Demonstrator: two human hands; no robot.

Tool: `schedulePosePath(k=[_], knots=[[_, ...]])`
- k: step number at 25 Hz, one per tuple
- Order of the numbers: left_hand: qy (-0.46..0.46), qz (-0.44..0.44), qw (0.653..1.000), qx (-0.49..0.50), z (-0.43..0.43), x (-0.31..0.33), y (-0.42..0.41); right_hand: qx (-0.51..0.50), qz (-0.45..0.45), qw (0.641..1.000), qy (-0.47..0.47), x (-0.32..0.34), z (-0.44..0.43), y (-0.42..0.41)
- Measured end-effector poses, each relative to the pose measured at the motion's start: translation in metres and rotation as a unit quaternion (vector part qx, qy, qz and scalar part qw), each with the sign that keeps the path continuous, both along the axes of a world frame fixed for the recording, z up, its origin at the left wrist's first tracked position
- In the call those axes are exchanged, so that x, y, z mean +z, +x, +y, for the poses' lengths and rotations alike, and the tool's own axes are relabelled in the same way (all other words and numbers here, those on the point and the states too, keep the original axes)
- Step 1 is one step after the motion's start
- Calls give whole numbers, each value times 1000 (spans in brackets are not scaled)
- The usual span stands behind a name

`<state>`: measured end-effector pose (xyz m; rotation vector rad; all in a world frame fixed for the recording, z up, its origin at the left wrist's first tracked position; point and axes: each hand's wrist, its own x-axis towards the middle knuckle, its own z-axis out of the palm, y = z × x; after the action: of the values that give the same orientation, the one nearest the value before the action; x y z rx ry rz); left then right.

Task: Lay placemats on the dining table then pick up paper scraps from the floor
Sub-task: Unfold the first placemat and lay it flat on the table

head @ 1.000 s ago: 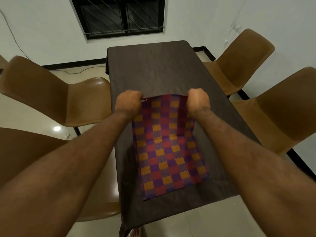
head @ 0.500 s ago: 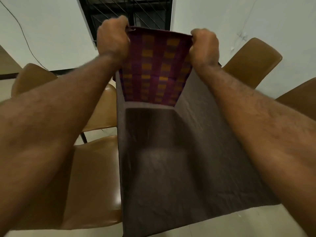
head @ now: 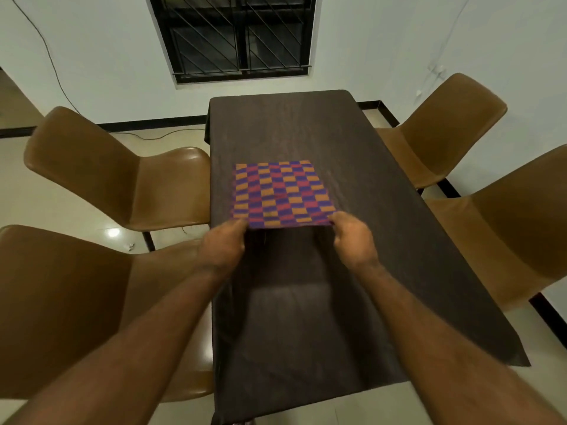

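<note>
One head-worn view looks forward and down along the dining table (head: 306, 124) from its near end

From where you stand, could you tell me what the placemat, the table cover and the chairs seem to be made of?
Placemat: woven cloth, matte, judging by its checked orange, red and purple weave and limp near edge, which both hands pinch.
Table cover: thin dark brown fabric, matte; it wrinkles and drapes over the edges.
Chairs: smooth brown shells with a soft sheen, probably faux leather or plastic.
</note>
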<state>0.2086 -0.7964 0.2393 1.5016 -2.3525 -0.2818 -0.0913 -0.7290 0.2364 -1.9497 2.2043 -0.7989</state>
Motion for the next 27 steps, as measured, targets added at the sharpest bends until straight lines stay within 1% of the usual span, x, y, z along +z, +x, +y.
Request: schedulePosePath(k=[3,5,7,9,13,16,21,23,24,27], knots=[[92,-28,995,-15,44,-43,15,29,-18,996,79,-36,40,15],[123,-45,991,-32,68,-56,20,30,-30,992,117,-50,64,21],[139,-41,988,-46,91,-61,24,21,-48,988,145,-63,86,23],[151,-32,987,-53,113,-64,27,10,-46,985,167,-69,108,25],[162,-74,982,-58,152,-80,37,10,-47,982,182,-73,150,29],[152,-90,982,-65,175,-91,41,17,-37,979,202,-75,175,31],[129,-126,979,-97,193,-94,44,6,-47,974,222,-75,196,32],[119,-136,978,-107,197,-91,45,-16,-53,973,224,-73,202,36],[117,-144,976,-111,199,-90,46,-29,-45,972,227,-71,205,38],[105,-180,969,-131,205,-94,48,-39,36,969,241,-72,214,44]])
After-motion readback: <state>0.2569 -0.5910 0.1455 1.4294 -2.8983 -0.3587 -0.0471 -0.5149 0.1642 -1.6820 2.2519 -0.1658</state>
